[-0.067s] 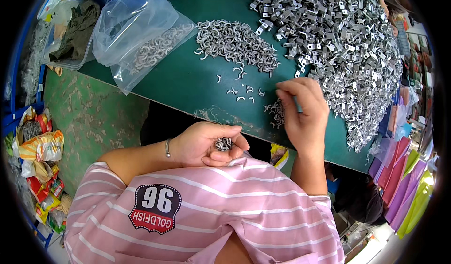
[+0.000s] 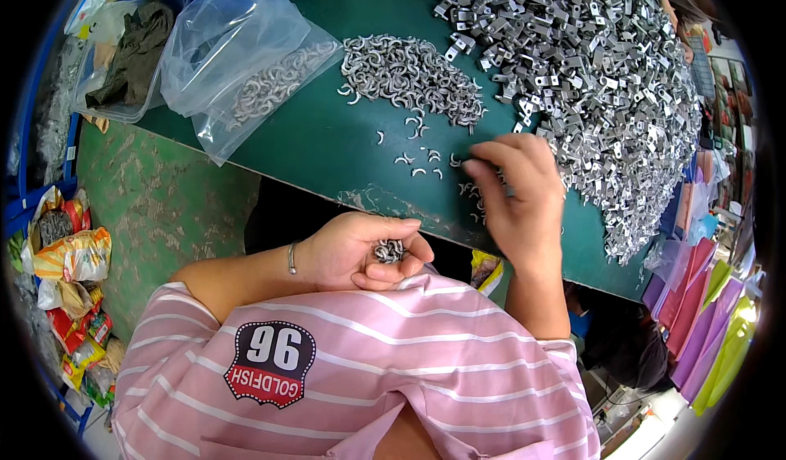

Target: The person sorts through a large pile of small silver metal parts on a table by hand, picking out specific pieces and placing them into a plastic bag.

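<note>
My left hand (image 2: 360, 251) is cupped just below the table's near edge, holding a small bunch of metal parts (image 2: 389, 251) in the palm. My right hand (image 2: 516, 194) rests on the green table (image 2: 327, 140), its fingertips pinching at small curved metal clips (image 2: 471, 190) near the table edge. A few loose curved clips (image 2: 417, 161) lie just left of those fingers. Behind them sits a heap of the same curved clips (image 2: 409, 71). A much larger pile of squarish metal brackets (image 2: 589, 58) fills the right of the table, touching my right hand's far side.
A clear plastic bag (image 2: 237, 58) holding more curved clips lies at the table's left. Another bag with dark cloth (image 2: 127, 50) sits beside it. Colourful snack packets (image 2: 70, 271) are on the floor at left; coloured folders (image 2: 704, 312) stand at right.
</note>
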{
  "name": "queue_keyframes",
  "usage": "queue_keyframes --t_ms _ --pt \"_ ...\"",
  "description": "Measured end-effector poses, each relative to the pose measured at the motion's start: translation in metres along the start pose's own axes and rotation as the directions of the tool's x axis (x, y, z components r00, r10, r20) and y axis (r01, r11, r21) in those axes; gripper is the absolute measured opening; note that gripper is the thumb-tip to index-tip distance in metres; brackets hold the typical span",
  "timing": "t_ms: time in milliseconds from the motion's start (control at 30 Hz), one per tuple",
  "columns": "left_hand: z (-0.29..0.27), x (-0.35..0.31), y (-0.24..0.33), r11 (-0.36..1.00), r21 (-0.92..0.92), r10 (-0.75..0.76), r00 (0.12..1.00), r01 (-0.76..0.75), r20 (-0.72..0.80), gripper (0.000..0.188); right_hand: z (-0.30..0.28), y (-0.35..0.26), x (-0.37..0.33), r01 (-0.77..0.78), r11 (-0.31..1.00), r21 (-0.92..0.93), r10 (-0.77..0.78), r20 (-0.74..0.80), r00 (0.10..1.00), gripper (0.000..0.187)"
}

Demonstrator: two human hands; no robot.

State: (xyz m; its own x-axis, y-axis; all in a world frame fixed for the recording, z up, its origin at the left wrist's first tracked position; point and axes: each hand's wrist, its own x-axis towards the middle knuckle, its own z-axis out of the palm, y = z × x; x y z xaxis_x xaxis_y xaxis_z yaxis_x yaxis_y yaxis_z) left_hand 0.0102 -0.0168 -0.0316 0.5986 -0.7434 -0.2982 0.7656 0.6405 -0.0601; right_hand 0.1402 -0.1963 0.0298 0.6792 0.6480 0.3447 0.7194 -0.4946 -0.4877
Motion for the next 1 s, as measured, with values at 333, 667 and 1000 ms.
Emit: queue_keyframes --t_ms 333,667,1000 --pt "0.003 -0.001 0.003 0.999 0.032 -0.013 1.000 0.013 -0.008 0.043 -0.018 -0.005 -0.005 -0.130 0.973 0.191 0.115 0.090 0.989 0.017" --pt "0.007 -0.002 0.005 0.998 0.047 -0.030 0.999 0.031 -0.035 0.044 -0.010 -0.004 -0.003 -0.037 0.995 0.097 0.028 0.096 0.995 0.018" --pt "0.007 -0.003 0.005 0.996 0.083 -0.030 0.997 0.036 -0.067 0.043 -0.017 -0.005 -0.007 -0.552 0.502 0.666 0.507 0.290 0.812 0.013"
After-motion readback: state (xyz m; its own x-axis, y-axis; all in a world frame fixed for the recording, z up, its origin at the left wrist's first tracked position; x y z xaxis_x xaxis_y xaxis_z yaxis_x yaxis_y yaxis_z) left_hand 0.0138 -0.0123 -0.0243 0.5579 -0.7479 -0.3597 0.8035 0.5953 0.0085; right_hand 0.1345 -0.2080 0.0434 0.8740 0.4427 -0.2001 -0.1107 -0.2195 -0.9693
